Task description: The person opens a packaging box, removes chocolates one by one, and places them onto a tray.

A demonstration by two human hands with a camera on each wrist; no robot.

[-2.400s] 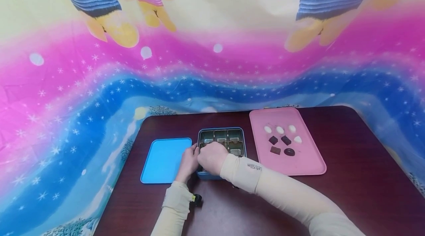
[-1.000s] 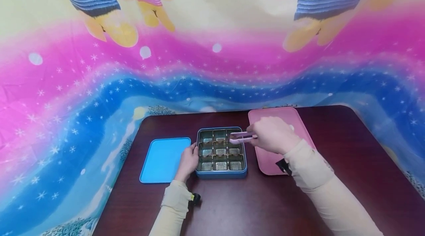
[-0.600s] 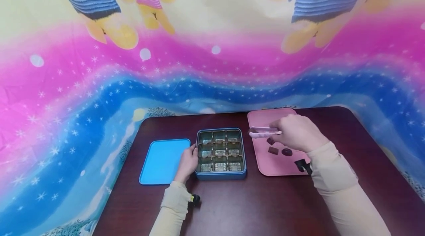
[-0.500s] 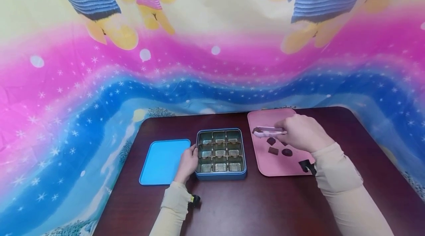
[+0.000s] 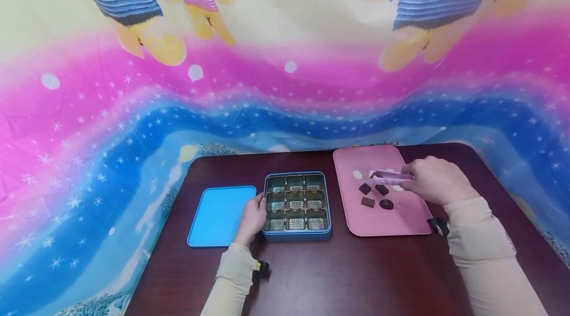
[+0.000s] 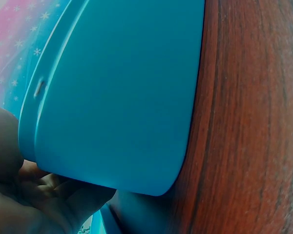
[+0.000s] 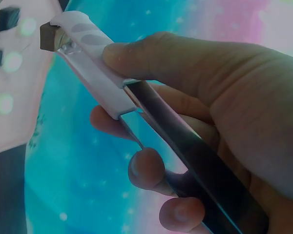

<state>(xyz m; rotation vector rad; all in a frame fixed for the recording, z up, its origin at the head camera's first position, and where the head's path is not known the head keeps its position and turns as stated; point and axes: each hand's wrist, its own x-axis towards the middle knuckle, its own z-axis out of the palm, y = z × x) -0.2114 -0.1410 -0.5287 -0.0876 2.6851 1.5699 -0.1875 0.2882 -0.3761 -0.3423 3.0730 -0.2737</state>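
Note:
A blue square tin (image 5: 297, 235) with a brown compartment insert (image 5: 296, 204) stands in the middle of the table. My left hand (image 5: 251, 219) rests against its left side, and the left wrist view shows the fingers (image 6: 83, 197) along the wall near the corner. My right hand (image 5: 434, 179) grips tongs with pale pink tips (image 5: 392, 176) above the pink tray (image 5: 396, 224). In the right wrist view, a brown chocolate piece (image 7: 49, 38) is between the tongs' (image 7: 95, 73) tips. On the tray lie dark chocolates (image 5: 386, 204) and white ones (image 5: 357, 174), some partly hidden by the tongs.
A flat light-blue lid (image 5: 218, 217) lies left of the tin, close to my left forearm. The dark red table (image 5: 303, 276) ends at a patterned backdrop (image 5: 267, 123) along its back edge. Each wrist wears a small black camera (image 5: 262, 269).
My right hand has left the tin and moved right with the tongs, which carry the brown chocolate piece over the pink tray. The left hand stays against the tin.

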